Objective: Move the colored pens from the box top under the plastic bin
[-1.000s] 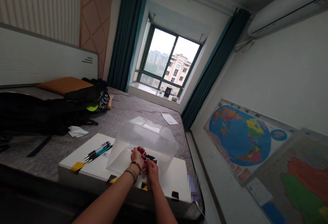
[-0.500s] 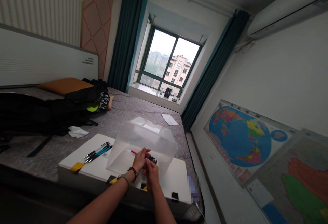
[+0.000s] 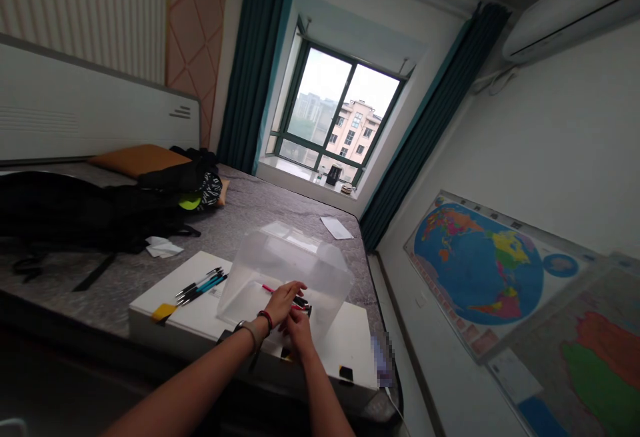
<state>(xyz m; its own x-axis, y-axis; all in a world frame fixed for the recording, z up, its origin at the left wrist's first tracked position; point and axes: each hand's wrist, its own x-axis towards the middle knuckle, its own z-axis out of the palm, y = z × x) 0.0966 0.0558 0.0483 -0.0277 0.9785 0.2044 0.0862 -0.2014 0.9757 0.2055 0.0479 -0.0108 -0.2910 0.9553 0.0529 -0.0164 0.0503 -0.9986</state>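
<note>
Hands [image 3: 281,300] just beside red pen [image 3: 267,288]

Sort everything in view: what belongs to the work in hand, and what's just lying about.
Likely part of the work:
left hand and right hand, close together
red stick beside the left hand
clear plastic box
pens beside it
white base beneath

Apparently just lying about, on the bed:
black bundle
orange cushion
crumpled tissue
white sheet

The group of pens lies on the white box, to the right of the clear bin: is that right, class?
No, the side is wrong: the head view shows the group of pens on the white box, left of the clear bin.
</note>
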